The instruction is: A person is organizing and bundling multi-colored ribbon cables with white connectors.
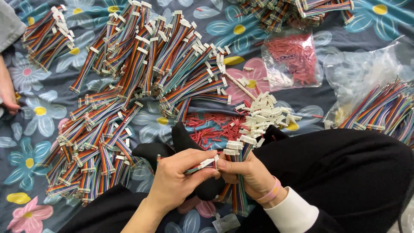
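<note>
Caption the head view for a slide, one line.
Left hand and right hand pinch a white connector on rainbow ribbon cables above floral cloth.

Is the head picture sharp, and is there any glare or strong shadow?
Head view: even, soft light, no strong shadows; the clear plastic bag shows mild glare; the left hand and right hand look slightly soft, the cable bundles sharp.

Lighting was even, bright and diffuse, with only soft shadows. Mild glare showed on the crinkled clear plastic bag [366,73] near the right edge of the floral blue cloth [26,142]. Focus was sharp centrally, slightly softer and stretched toward the corners.
</note>
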